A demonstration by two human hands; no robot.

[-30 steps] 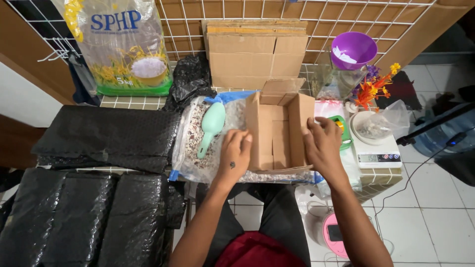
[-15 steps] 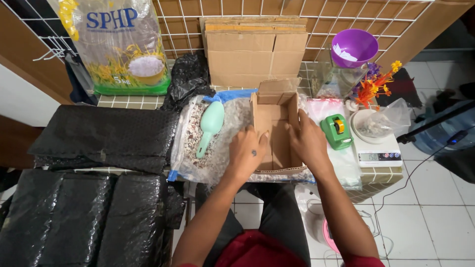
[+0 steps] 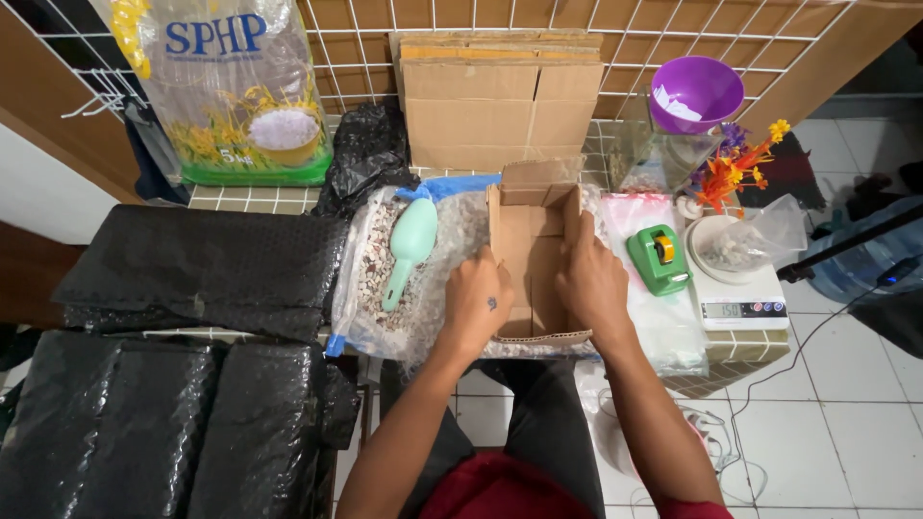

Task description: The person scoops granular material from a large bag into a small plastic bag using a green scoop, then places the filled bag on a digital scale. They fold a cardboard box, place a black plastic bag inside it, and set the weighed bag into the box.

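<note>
A small brown cardboard box (image 3: pixel 532 258) stands open on the tiled counter, its side flaps raised. My left hand (image 3: pixel 478 300) presses against its left wall and my right hand (image 3: pixel 590 279) against its right wall, holding the box between them. Left of the box lies a clear bag of pale gravel-like grains (image 3: pixel 380 279) with a mint green scoop (image 3: pixel 408 245) resting on it. A green tape dispenser (image 3: pixel 658 258) sits just right of my right hand.
Flat cardboard sheets (image 3: pixel 500 96) lean on the wire grid behind. A white scale (image 3: pixel 735 288) carries a bowl with a clear bag. A purple bowl (image 3: pixel 696 91), a printed rice sack (image 3: pixel 231 91) and black bubble-wrap parcels (image 3: pixel 192 269) surround the spot.
My hands have moved inward, folding the box's side flaps up and squeezing its walls; the box looks narrower than before.
</note>
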